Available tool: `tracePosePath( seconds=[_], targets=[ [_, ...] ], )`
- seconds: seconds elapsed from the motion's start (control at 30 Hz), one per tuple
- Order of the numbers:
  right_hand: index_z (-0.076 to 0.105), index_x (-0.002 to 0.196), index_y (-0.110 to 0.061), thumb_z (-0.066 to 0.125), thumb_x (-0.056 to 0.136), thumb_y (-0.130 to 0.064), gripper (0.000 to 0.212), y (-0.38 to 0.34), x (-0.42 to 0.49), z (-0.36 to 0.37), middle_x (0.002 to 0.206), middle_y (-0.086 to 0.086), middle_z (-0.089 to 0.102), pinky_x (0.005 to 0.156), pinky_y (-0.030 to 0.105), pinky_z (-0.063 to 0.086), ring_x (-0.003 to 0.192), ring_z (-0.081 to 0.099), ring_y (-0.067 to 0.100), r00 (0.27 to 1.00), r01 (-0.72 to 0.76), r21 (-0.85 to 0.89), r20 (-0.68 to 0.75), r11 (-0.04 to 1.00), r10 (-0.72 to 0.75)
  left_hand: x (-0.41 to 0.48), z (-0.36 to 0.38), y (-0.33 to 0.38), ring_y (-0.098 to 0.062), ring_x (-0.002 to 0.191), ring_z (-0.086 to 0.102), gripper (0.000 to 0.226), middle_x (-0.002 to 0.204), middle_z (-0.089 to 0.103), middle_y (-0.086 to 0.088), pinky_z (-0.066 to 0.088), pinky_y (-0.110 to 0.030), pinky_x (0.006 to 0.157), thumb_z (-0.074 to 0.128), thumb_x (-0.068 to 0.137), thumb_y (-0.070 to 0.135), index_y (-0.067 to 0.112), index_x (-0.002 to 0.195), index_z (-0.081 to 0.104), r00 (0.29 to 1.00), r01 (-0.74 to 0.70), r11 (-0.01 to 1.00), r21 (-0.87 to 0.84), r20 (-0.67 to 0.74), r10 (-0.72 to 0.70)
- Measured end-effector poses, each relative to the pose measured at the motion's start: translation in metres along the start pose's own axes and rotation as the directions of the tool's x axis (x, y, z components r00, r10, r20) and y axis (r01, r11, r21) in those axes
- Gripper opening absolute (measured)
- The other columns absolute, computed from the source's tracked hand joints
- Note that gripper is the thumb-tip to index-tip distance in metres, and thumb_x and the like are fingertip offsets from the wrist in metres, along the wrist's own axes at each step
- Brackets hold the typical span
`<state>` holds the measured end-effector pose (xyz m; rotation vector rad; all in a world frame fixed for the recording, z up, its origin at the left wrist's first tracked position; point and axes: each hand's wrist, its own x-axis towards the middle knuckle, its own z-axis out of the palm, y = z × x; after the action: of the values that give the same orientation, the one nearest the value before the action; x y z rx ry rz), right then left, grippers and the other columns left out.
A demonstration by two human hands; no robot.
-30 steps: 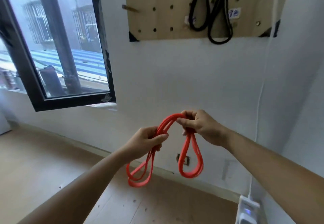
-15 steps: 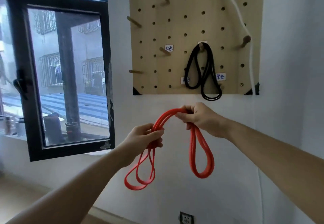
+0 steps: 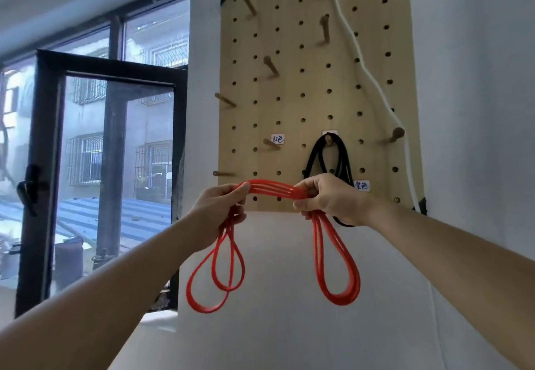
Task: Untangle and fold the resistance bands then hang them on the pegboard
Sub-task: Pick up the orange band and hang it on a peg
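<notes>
Half black band (image 3: 313, 155) behind right hand (image 3: 330, 199)

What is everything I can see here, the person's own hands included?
red resistance band: one, red, folded into several strands, stretched between both hands, loops hanging below each.
black resistance band: one, black, hanging from a peg low on the board.
pegboard: one, light wood, on the wall.
pegs: about nine, wooden, scattered over the board.
labels: three, white with handwriting, on the board's lower part.
white cord: one, running down the board's right side.
window: one, dark frame, at left.
wall: white, behind everything.
left hand: fingers curled round the red band.
right hand: fingers curled round the red band.
</notes>
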<state>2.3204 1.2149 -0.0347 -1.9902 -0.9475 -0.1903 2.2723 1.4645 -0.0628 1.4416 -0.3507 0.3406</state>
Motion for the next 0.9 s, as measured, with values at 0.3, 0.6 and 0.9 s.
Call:
tracePosePath(
  seconds=[0.3,0.6,0.9],
  targets=[
    [0.07,0.108,-0.001,0.073,0.09,-0.01,0.02,-0.011,0.035,-0.03,0.094,0.015,0.075,0.079,0.038,0.062,0.083,0.072,0.026,0.996,0.021,0.066,-0.089,0.998,-0.015,0.055,-0.005,0.04,-0.015,0.07,0.061,0.021,0.086,0.069,-0.008,0.054,-0.028,0.072,0.06,0.099,0.015,0.001,0.112,0.069,0.99,-0.092,0.996,-0.008,-0.107,0.091],
    [0.059,0.113,-0.004,0.075,0.09,-0.009,0.029,-0.02,0.119,-0.013,0.09,0.018,0.075,0.066,0.032,0.062,0.073,0.076,0.023,0.801,0.253,0.153,-0.587,0.955,-0.119,0.131,0.018,0.046,-0.013,0.067,0.057,0.025,0.101,0.066,-0.011,0.056,-0.025,0.069,0.051,0.104,0.012,0.0,0.123,0.062,0.954,-0.158,0.986,-0.049,-0.265,0.14],
    [0.051,0.094,-0.022,0.077,0.089,-0.027,0.027,0.029,0.186,-0.004,0.089,0.005,0.071,0.067,0.035,0.062,0.075,0.073,0.017,0.621,0.208,-0.062,-0.763,0.976,-0.181,0.204,0.024,0.021,-0.019,0.074,0.066,0.026,0.094,0.073,-0.013,0.063,-0.039,0.086,0.062,0.099,0.011,0.008,0.123,0.067,0.907,-0.24,0.969,0.054,-0.344,0.244]
  ],
)
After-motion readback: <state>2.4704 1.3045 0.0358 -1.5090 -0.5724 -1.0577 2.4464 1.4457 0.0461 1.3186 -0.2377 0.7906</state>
